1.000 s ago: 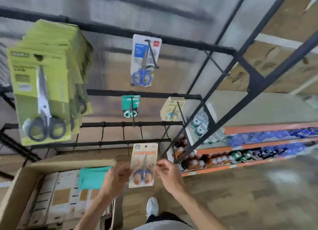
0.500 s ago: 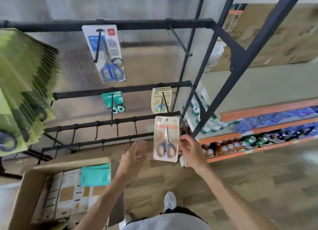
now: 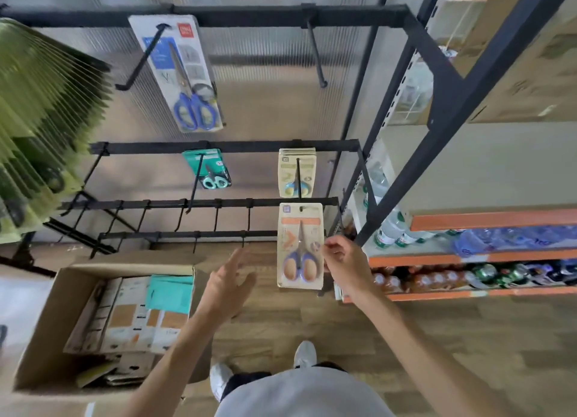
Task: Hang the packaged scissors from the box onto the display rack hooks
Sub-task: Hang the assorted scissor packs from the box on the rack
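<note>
Packaged scissors [image 3: 300, 246], with blue-and-orange handles on a beige card with an orange stripe, are held upright at the right end of the display rack [image 3: 218, 202], the top of the card level with the third black bar. The card is pinched at its right edge by the right hand [image 3: 345, 260], thumb and fingers curled onto it. Whether the hole at the top of the card is on a hook cannot be told. The left hand [image 3: 229, 281] is raised just left of the card, apart from it, with fingers spread and nothing held.

Directly above, on the second bar, a stack of beige scissor packs [image 3: 296, 176] is hung on a hook, and a teal pack [image 3: 210, 170] is hung further left on the same bar. On the top bar a tall white pack with blue-handled scissors [image 3: 179, 70] is hung, and a bare hook [image 3: 315, 54] is seen to its right. A thick row of green packs [image 3: 43, 110] is hung at the far left.

Below, a cardboard box [image 3: 46, 307] is stood on the wooden floor, with more carded packs [image 3: 125, 316] laid flat in it and a teal one [image 3: 170, 295] on top. Bottles are lined on orange-edged shelves [image 3: 487, 220] to the right. White shoes [image 3: 304, 352] are seen at the bottom.
</note>
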